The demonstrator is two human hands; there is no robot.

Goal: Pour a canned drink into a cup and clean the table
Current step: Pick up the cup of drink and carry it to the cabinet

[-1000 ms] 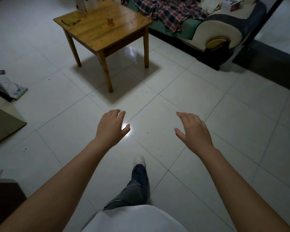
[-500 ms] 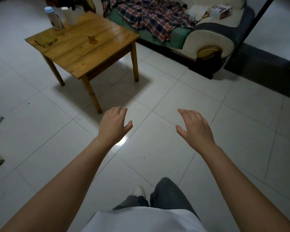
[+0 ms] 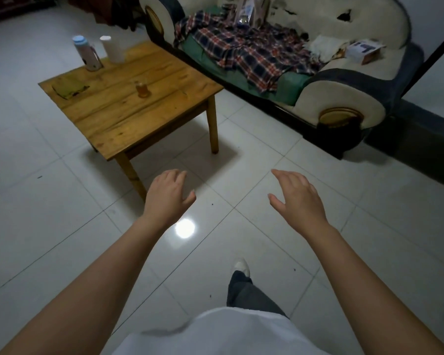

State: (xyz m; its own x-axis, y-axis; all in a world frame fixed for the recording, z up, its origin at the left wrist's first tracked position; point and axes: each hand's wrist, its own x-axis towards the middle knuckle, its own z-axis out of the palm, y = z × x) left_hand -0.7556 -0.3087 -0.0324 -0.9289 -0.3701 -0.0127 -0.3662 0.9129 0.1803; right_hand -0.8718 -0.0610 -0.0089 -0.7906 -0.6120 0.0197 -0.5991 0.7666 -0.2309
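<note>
1. On the wooden table (image 3: 118, 116), the far left corner carries a bottle with a blue cap (image 3: 86, 53) and, just beside it, a tall white cylinder (image 3: 112, 49); whether either is the canned drink cannot be told from here.
2. A flat yellowish cloth (image 3: 69, 87) lies near the left edge; soft and limp, it would likely serve for wiping and can be pinched anywhere.
3. A small glass cup (image 3: 142, 90) of amber liquid stands upright mid-table, apart from everything else. It looks fragile and smooth, so a hold round its sides seems safest.
4. The left hand (image 3: 166, 197) hovers over the floor near the table's front leg, fingers loosely spread, holding nothing.
5. The right hand (image 3: 296, 199) hovers likewise, fingers apart and empty.
</note>
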